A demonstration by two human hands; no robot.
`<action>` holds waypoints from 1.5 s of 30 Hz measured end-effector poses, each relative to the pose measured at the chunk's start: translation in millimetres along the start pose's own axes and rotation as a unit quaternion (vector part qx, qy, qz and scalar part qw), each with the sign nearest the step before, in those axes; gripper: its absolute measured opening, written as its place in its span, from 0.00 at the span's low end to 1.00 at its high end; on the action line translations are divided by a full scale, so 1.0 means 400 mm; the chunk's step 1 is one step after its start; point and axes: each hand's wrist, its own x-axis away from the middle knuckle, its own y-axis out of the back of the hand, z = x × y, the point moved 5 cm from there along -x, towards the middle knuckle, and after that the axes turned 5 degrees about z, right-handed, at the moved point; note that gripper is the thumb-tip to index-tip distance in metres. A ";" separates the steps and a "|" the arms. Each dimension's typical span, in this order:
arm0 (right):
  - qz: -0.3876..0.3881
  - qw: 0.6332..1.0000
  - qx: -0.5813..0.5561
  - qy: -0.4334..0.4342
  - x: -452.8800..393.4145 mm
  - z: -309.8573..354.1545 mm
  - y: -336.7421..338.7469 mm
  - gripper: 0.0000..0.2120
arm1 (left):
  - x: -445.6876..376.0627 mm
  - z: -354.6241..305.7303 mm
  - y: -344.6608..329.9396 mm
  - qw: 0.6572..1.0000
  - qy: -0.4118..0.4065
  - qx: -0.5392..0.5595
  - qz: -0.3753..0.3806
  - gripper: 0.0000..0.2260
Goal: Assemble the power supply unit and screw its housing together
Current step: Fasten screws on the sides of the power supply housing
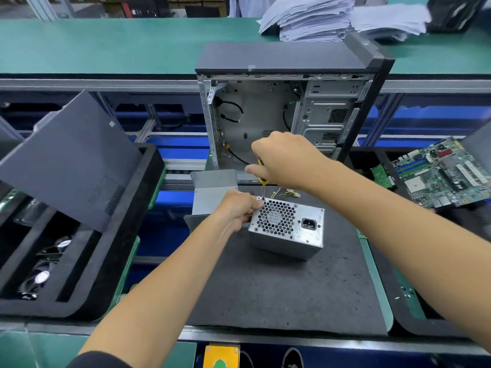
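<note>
Hands (236, 208) (285, 158) — left grips power supply (287, 227), right drives screwdriver (263, 185).

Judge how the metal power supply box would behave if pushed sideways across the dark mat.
The power supply unit looks like a rigid metal box, so it probably would not flex. It rests on a broad flat face, so tipping seems unlikely. The mat looks matte, so it would probably drag rather than glide.

Left hand (237, 208) clenched low, right hand (285, 160) fisted above it, both arms outstretched
</note>
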 end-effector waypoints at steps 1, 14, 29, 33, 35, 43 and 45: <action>-0.003 1.000 0.009 -0.011 -0.001 -0.004 0.003 0.19 | -0.001 0.001 0.000 1.000 0.001 0.001 -0.003 0.07; 0.021 0.999 0.030 -0.010 -0.019 -0.003 0.004 0.15 | -0.015 0.006 -0.005 0.999 0.000 -0.034 -0.027 0.04; 0.035 0.997 0.058 0.033 -0.026 0.009 0.000 0.13 | -0.021 0.006 -0.011 0.998 0.003 -0.044 -0.043 0.04; 0.078 0.996 -0.012 0.050 -0.034 0.002 -0.007 0.09 | -0.024 0.006 -0.012 0.999 0.003 -0.031 -0.031 0.04; 0.101 0.989 -0.066 0.082 -0.037 0.010 -0.013 0.06 | -0.026 0.008 -0.014 1.000 0.001 -0.014 -0.017 0.04; 0.021 1.000 0.021 0.009 -0.049 0.006 -0.008 0.22 | -0.034 0.021 -0.016 0.999 0.003 -0.028 -0.031 0.10; 0.019 0.999 0.048 0.005 -0.049 0.006 -0.008 0.21 | -0.033 0.021 -0.017 0.999 0.002 -0.030 -0.032 0.12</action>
